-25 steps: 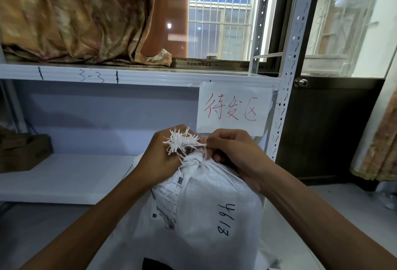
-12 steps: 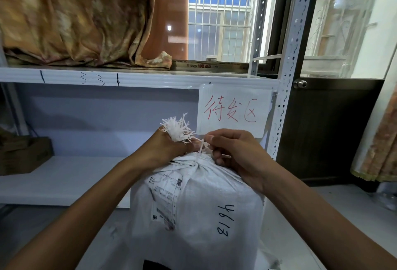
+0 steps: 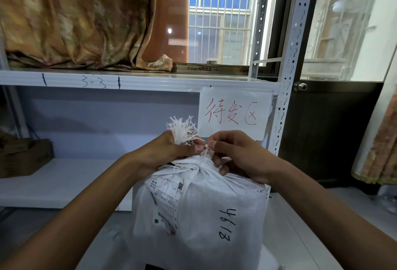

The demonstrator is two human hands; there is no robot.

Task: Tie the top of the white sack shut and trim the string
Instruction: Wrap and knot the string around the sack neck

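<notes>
A brown cardboard box [image 3: 23, 156] sits on the white metal shelf [image 3: 64, 181]. The left hand [image 3: 169, 151] clamps the white woven sack's [image 3: 199, 211] frayed neck; the right hand [image 3: 238, 156] pinches thin white string [image 3: 205, 151], below a handwritten paper sign [image 3: 234, 113].

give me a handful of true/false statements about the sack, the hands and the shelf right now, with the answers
1. Both hands are at the gathered neck of the white sack. True: the left hand grips the neck and the right hand pinches beside it.
2. The frayed tuft sticks up above the left hand. True.
3. The right hand is holding scissors. False: no scissors are in view; its fingers pinch a thin white string.
4. The sack bears red handwriting. False: its handwritten marking is black; the red writing is on the paper sign taped to the shelf.
5. The shelf edge is marked 3-3. True.
</notes>
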